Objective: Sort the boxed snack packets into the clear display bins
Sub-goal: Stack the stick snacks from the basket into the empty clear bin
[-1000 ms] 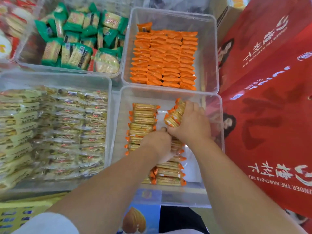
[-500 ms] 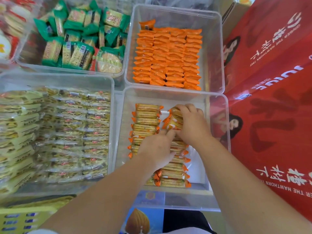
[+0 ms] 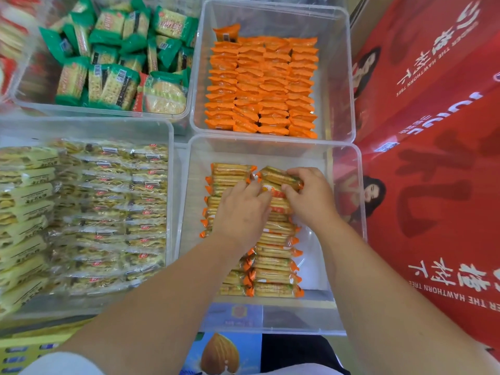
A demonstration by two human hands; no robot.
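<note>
Since a second ago the right hand (image 3: 311, 201) has lowered its cracker packets (image 3: 280, 176) from a raised tilt down onto the far end of the right-hand row, and the left hand (image 3: 242, 212) has slid forward to meet them. The right grip is clenched around those packets, fingers curled over their far edge; the left lies palm-down across the two rows, fingertips against the same packets, and whether it grasps anything cannot be told.

Four clear plastic bins with rounded corners stand in a two-by-two block. The near-right bin (image 3: 349, 158) holds two rows of cracker packets in clear film with crimped orange ends, stacked flat from the near wall toward the far one; bare floor shows along its right side. The far-right bin (image 3: 335, 77) holds small glossy orange packets (image 3: 261, 85) in about four tidy columns. The far-left bin (image 3: 186, 115) holds green-wrapped square crackers (image 3: 119, 82) heaped loosely. The near-left bin (image 3: 169, 147) is packed with pale yellow and clear-film packets (image 3: 108, 212) in overlapping rows. Large red printed cartons (image 3: 433, 158) with white lettering stand against the right side of the bins
</note>
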